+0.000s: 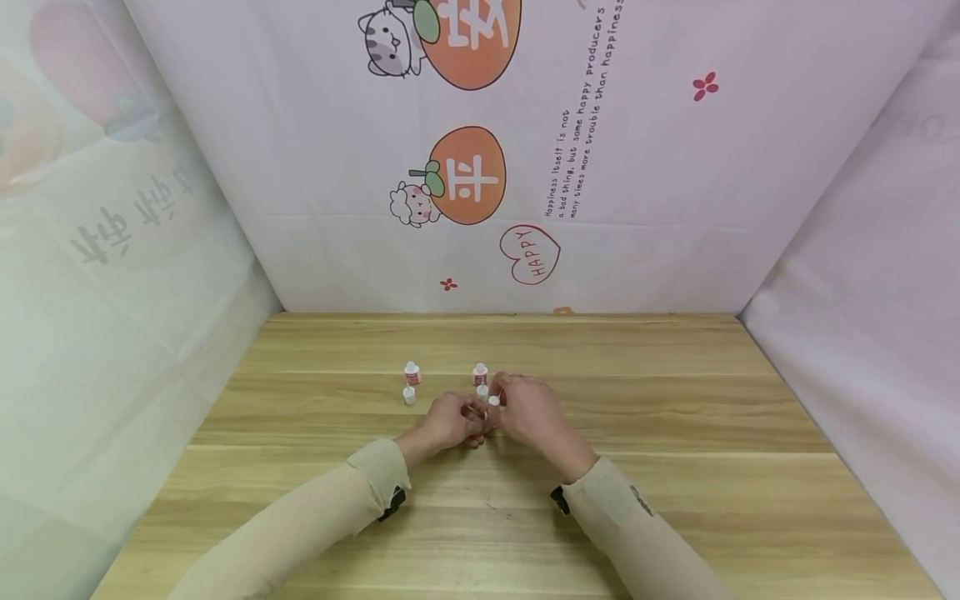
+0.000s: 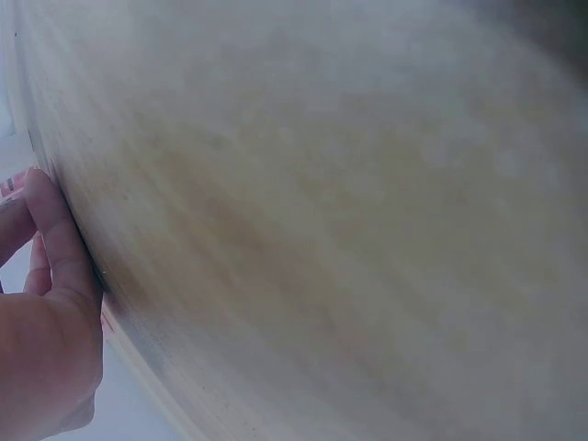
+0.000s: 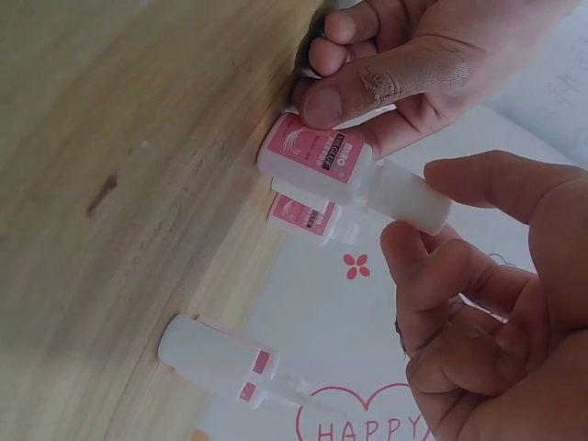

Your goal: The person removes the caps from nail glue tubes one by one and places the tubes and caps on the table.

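In the right wrist view, a small translucent glue bottle [image 3: 322,158] with a pink label is held low by my left hand [image 1: 452,421], its thumb across the label side. The fingers and thumb of my right hand [image 1: 534,410] pinch the white cap [image 3: 409,198] at the bottle's top. Cap and bottle neck meet; whether the cap is screwed tight I cannot tell. Just beyond the hands stand another labelled bottle [image 1: 481,377] and a small white piece [image 1: 482,392]. The left wrist view shows mainly tabletop, with part of the left hand [image 2: 55,276] at its edge.
To the left on the wooden table [image 1: 525,533] stand one more pink-labelled bottle [image 1: 412,377] and a white piece with a thin tip [image 1: 408,396] in front of it. A printed white cloth [image 1: 637,250] closes the back; plain-looking cloth walls flank both sides.
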Demonstrator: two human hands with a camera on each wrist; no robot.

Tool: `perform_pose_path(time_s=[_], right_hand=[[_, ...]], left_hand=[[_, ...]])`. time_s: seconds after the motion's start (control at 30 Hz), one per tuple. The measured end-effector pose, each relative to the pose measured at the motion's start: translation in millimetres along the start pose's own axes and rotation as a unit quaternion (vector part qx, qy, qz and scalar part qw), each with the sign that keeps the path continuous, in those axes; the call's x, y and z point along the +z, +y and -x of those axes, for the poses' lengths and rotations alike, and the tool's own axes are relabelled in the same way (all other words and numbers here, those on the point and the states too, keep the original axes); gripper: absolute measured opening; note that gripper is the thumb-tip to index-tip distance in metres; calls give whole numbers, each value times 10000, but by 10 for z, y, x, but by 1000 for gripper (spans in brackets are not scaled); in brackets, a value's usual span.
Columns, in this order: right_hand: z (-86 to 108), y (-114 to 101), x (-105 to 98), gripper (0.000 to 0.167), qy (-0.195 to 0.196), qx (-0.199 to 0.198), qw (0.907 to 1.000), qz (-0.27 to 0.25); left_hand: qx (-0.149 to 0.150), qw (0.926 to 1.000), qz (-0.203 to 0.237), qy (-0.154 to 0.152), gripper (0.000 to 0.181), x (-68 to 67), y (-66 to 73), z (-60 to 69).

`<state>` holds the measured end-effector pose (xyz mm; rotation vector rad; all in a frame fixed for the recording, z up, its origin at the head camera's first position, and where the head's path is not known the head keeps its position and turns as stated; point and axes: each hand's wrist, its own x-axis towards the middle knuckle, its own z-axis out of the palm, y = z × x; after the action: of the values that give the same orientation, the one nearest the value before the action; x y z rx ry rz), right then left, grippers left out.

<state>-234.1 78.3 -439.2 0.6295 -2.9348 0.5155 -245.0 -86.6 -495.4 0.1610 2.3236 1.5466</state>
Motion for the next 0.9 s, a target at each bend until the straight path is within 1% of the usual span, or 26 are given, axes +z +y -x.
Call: perform_pose_path(time_s=[0.17, 0.4, 0.67, 0.9], right_hand=[[7, -12, -7, 15, 50, -26, 10000, 45], [1, -12, -4, 18, -109, 90, 9999, -25], [-4, -20, -12, 16, -9, 32, 10000, 17], [-6, -10, -4, 16, -39, 86, 9999, -43]], left_hand=[[-18, 10000, 67, -15, 18, -4, 13, 15], [37, 10000, -3, -32, 18, -4, 19, 27], [-5, 10000, 38, 0, 18, -10, 29, 23], [17, 10000, 2, -21, 19, -17, 42, 33]])
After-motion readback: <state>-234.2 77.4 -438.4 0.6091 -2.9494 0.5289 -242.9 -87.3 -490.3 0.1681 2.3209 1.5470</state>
